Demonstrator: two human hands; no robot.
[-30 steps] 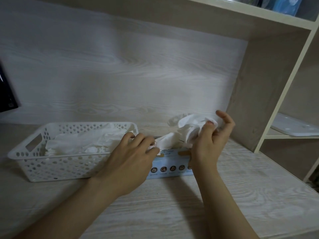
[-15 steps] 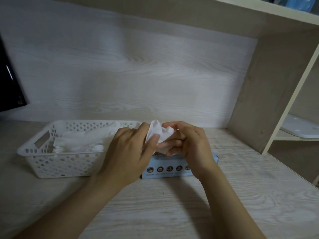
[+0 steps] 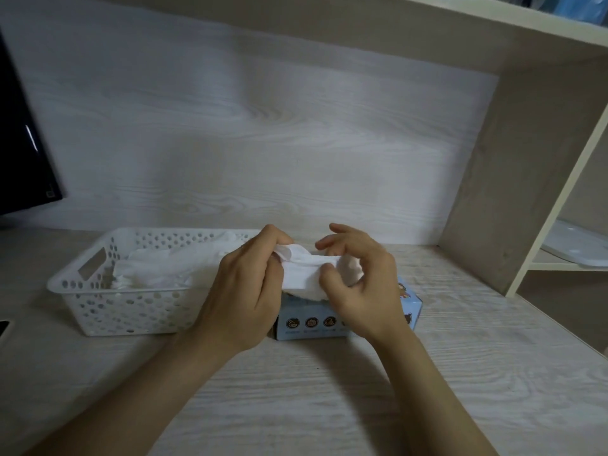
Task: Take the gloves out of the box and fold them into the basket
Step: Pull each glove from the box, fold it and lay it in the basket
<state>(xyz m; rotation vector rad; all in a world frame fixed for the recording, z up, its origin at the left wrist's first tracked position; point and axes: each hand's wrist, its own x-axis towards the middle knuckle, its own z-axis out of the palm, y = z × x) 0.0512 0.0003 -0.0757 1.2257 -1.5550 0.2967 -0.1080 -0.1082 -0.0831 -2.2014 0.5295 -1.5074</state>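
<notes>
Both hands have drawn slightly apart since the earlier frame, stretching one white glove (image 3: 301, 271) between them. The left hand (image 3: 243, 291) pinches one end and the right hand (image 3: 358, 284) pinches the other. Just beneath them sits one blue box (image 3: 312, 324). Left of the left hand, one white basket (image 3: 98, 307) holds folded gloves (image 3: 164, 268) (count unclear).

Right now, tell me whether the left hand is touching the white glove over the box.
Touching. The head view shows the left hand pinching the left end of the glove, fingers curled over its white edge.
</notes>
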